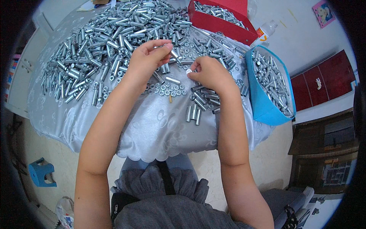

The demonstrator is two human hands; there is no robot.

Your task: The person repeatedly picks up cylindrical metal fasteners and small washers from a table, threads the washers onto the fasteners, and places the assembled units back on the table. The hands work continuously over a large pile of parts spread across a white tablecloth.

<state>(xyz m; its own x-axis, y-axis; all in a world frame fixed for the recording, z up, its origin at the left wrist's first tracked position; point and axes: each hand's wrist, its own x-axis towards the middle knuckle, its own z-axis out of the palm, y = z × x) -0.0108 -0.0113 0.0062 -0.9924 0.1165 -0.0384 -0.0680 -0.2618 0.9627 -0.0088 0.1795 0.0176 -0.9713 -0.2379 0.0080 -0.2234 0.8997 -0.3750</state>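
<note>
My left hand (149, 60) is closed, pinching a shiny metal anchor bolt (175, 55) that slants down from thumb and forefinger. Just to the right and a little nearer, my right hand (212, 73) is closed on a small pale metal washer (188, 71) at its fingertips. The two hands are apart, over the table. Between my wrists lie several loose hex nuts (170, 91) and a single metal sleeve (173, 80). More metal sleeves (194, 113) sit under and beside my right wrist, a few standing in a row.
A broad heap of anchor bolts (114, 34) covers the far left of the cloth-covered table (152, 131). At the far right stands a red box (225, 24) of metal parts. A blue fabric bin (263, 101) of bolts is at the right edge, with a plastic bottle (265, 30) behind.
</note>
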